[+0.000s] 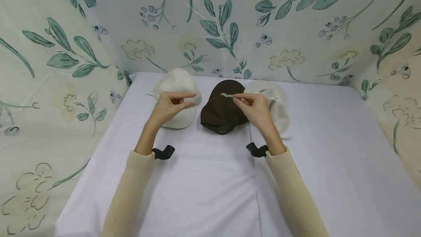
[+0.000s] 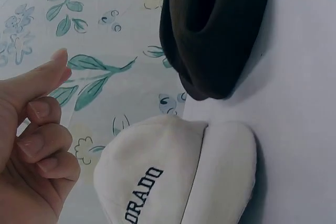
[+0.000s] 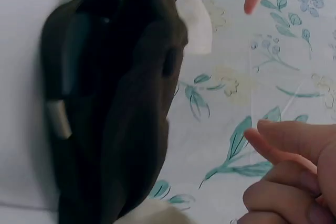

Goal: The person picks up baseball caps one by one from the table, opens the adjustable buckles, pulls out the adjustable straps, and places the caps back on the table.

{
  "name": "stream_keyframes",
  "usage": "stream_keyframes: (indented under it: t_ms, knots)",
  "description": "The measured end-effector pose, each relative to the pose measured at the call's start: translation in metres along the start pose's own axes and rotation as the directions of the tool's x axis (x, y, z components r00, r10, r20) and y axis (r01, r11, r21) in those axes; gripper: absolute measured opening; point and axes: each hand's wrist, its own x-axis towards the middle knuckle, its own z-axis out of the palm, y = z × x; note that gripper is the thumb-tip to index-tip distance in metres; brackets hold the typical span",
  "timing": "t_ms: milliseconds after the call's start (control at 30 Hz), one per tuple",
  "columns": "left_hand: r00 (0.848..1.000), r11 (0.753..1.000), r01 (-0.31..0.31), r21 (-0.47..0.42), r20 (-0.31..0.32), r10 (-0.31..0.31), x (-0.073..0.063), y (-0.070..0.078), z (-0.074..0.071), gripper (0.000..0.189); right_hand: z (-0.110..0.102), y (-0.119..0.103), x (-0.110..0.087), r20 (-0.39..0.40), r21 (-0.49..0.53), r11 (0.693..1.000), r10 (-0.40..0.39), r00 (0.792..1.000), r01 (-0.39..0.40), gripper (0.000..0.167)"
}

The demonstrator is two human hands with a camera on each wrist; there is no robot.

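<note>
On the table [image 1: 204, 178] I see the brown cap [image 1: 218, 116], a white cap [image 1: 179, 81] left and a pale cap [image 1: 279, 109] right of it, my empty left grip [image 1: 169, 106] spread left of it, my empty right grip [image 1: 255, 108] nearly pressed together above it, where dipping carelessly could knock it over

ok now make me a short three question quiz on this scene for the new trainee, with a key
1. Fill in: in the head view, the ____ cap sits between the left pale cap and the right pale cap.
2. True or false: the left hand is gripping a cap.
3. In the left wrist view, which letters show on the pale cap? A) TEXAS B) ORADO C) MIAMI

Key:
1. Dark brown cap
2. False, it holds nothing
3. B
</note>
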Motion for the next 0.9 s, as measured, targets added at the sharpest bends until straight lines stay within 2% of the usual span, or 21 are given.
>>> stream_keyframes:
  t_ms: [100, 233, 400, 500, 600, 700, 900]
  knots:
    - [0.999, 0.999, -0.028, -0.026, 0.025, 0.029, 0.0, -0.004, 0.009, 0.029, -0.006, 0.009, -0.008, 0.052, 0.026, 1.0, 0.016, 0.999, -0.018, 0.018]
    - [0.996, 0.998, -0.051, -0.041, 0.068, 0.054, 0.0, -0.004, 0.022, 0.027, -0.012, 0.018, -0.014, 0.178, 0.041, 0.999, 0.001, 0.984, -0.008, 0.02]
    - [0.986, 1.0, -0.029, -0.006, 0.163, 0.03, 0.002, 0.0, 0.042, 0.029, -0.024, 0.031, -0.017, 0.354, 0.048, 0.999, -0.005, 0.935, -0.013, 0.022]
    - [0.978, 1.0, -0.002, 0.006, 0.209, 0.0, 0.006, 0.003, 0.054, 0.029, -0.028, 0.039, -0.017, 0.423, 0.071, 0.997, 0.004, 0.906, -0.038, 0.023]
    - [0.968, 1.0, 0.012, 0.005, 0.249, -0.012, 0.009, 0.003, 0.065, 0.027, -0.029, 0.046, -0.016, 0.463, 0.09, 0.995, -0.007, 0.887, -0.04, 0.025]
    - [0.961, 1.0, 0.009, 0.017, 0.275, -0.013, 0.009, -0.001, 0.075, 0.025, -0.026, 0.051, -0.015, 0.479, 0.098, 0.995, -0.018, 0.878, -0.033, 0.027]
    - [0.957, 0.999, -0.01, 0.039, 0.289, -0.001, 0.01, -0.008, 0.085, 0.022, -0.022, 0.055, -0.016, 0.448, 0.064, 0.998, -0.016, 0.894, -0.015, 0.027]
